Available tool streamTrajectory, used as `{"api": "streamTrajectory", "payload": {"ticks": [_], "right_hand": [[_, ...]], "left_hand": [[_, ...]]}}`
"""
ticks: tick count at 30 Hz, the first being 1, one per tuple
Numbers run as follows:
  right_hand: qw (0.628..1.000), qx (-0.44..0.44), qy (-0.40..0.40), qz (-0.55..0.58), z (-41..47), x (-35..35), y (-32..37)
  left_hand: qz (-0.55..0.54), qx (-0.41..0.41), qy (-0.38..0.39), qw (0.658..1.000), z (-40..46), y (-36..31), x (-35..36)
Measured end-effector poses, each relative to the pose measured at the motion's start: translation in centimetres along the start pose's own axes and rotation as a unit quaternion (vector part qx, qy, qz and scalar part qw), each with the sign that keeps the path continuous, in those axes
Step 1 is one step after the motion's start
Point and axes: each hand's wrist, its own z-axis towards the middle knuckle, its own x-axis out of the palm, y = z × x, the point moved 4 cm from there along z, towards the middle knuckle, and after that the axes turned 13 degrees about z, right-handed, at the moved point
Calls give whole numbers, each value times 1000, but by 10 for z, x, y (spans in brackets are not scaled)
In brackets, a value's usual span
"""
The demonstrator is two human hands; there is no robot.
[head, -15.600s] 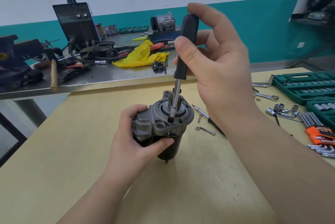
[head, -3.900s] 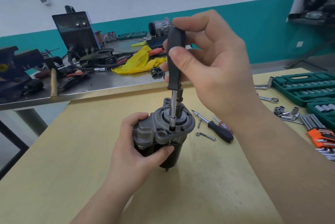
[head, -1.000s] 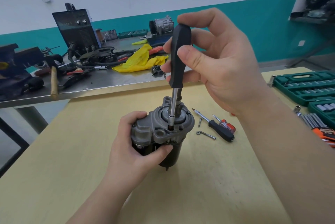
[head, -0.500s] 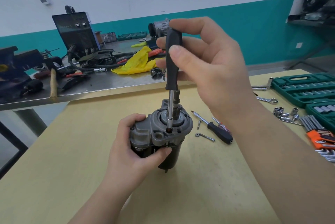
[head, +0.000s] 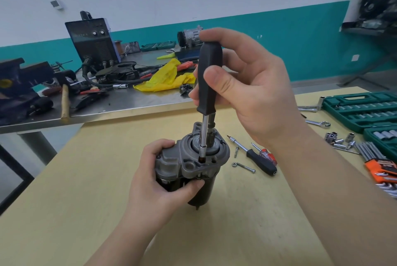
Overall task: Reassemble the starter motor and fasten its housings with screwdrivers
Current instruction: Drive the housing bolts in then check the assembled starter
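The starter motor (head: 189,164) stands upright on the wooden table (head: 86,201), grey housing on top, black body below. My left hand (head: 159,188) grips it around the side, thumb across the front. My right hand (head: 247,91) holds the black handle of a screwdriver (head: 208,80) between thumb and fingers. Its shaft points straight down and the tip sits in a hole on the housing's front flange (head: 202,159). The pinion shaft rises just behind the screwdriver shaft.
Right of the motor lie a second black-handled screwdriver (head: 261,163), a red-handled one (head: 267,155) and a long bolt (head: 243,167). Green socket cases (head: 361,110), loose sockets (head: 339,140) and orange-held hex keys (head: 380,166) fill the right edge. A cluttered metal bench (head: 120,102) stands behind.
My right hand has shifted its fingers on the handle, turning the screwdriver while the tip stays in the flange hole. The left hand keeps the same grip on the motor.
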Motion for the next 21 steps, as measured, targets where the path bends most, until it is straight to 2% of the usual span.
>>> {"api": "streamTrajectory", "payload": {"ticks": [8,16,18,21], "right_hand": [[990,-50,-81,-99,-4,0,1],[948,-127,-152,-251,-6,3,4],[959,-113,-132,-226,-5,2,3],[990,-46,-59,-123,1,-2,0]], "left_hand": [[-1,4,-1,1000,0,-2,0],[-7,2,-6,1000,-1,-3,-1],[-7,1,-5,1000,-1,-4,-2],[-9,-2,-1,1000,0,-5,-2]]}}
